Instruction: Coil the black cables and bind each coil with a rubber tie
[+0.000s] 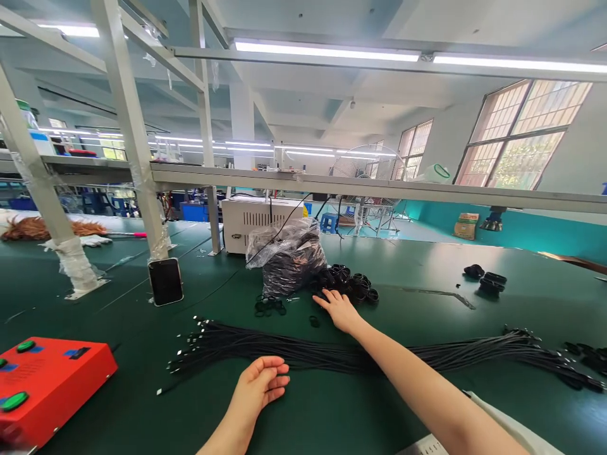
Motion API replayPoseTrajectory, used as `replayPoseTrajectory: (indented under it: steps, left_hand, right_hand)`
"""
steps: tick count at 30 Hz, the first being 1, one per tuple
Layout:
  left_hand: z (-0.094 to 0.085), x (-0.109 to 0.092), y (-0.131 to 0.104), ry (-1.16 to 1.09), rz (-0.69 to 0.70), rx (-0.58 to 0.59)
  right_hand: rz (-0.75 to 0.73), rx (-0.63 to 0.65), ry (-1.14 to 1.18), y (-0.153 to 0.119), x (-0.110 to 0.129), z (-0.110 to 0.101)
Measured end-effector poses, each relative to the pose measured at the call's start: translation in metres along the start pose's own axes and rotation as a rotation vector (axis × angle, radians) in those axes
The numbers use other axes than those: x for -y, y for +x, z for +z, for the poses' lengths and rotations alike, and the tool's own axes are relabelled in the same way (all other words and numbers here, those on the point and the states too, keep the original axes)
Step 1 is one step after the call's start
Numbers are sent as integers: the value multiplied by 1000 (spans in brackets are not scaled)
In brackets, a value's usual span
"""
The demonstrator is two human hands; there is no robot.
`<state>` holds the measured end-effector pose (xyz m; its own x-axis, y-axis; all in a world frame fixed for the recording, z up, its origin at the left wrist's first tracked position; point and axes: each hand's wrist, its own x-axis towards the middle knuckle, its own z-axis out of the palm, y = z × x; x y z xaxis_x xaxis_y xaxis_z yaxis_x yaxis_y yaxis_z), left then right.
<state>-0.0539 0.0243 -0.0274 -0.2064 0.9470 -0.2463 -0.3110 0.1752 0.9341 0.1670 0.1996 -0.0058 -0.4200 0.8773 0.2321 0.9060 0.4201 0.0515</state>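
My right hand [338,309] reaches across the bench with fingers spread, its fingertips at the near edge of a heap of black ring-shaped pieces [359,287]. Just below those fingertips lies a single small black piece [313,321]. My left hand [263,383] hovers loosely curled, fingers apart and nothing visible in it, at the near side of a long bundle of black cables [308,354]. The bundle runs left to right, with light-coloured connectors at its ends. Behind the heap stands a clear plastic bag [296,262] of dark pieces. Several small black rings [270,307] lie in front of it.
A red box with green buttons [57,385] sits at the left. A phone [165,282] leans on a metal post [133,139]. Behind the bag is a white vented case [260,218]. More black parts [491,282] lie at right, under a shelf rail [379,188].
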Motion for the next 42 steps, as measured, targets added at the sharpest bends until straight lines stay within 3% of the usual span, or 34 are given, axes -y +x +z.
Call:
replayPoseTrajectory:
  steps: [6,11,16,22,26,32,37,42]
  left_hand:
    - [-5,2,8,37,96,-32]
    - [-14,-1,15,150,218,-39]
    - [-21,-2,18,318,390,-57]
    - [-31,-2,29,599,602,-121]
    - [-52,-13,42,806,730,-262]
    - [-82,-31,54,1060,776,-323]
    - [-85,-36,52,1169,794,-285]
    - [-75,-39,45,1209,836,-262]
  right_hand:
    - [-58,-48,58,-22,10,-15]
    - [-209,-80,127,-72,41,-19]
    - [-153,-120,143,-106,60,-16]
    - [-15,-181,198,-95,66,-18]
    - [30,-195,247,-91,73,-13]
    - [41,-200,361,-95,78,-12]
    - [25,-252,495,-95,73,-24]
    - [3,-344,644,-94,70,-39]
